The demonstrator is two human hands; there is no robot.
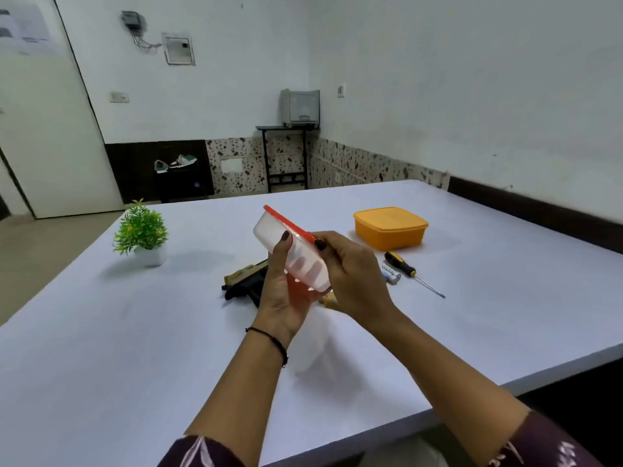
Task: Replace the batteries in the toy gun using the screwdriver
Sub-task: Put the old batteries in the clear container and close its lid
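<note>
Both hands hold a small translucent plastic box with a red lid [283, 235] tilted on its side above the table. My left hand [281, 291] cups the box from below, thumb on its wall. My right hand [350, 274] grips the red lid edge. Behind my hands the black and tan toy gun [244, 281] lies flat on the table, partly hidden. To the right lie batteries [391, 275] and a screwdriver with a black and yellow handle [409, 272], its tip pointing right.
A closed orange box [391, 229] stands at the back right of the white table [135, 348]. A small potted green plant [143, 232] stands at the back left. The table's front edge runs diagonally at the lower right.
</note>
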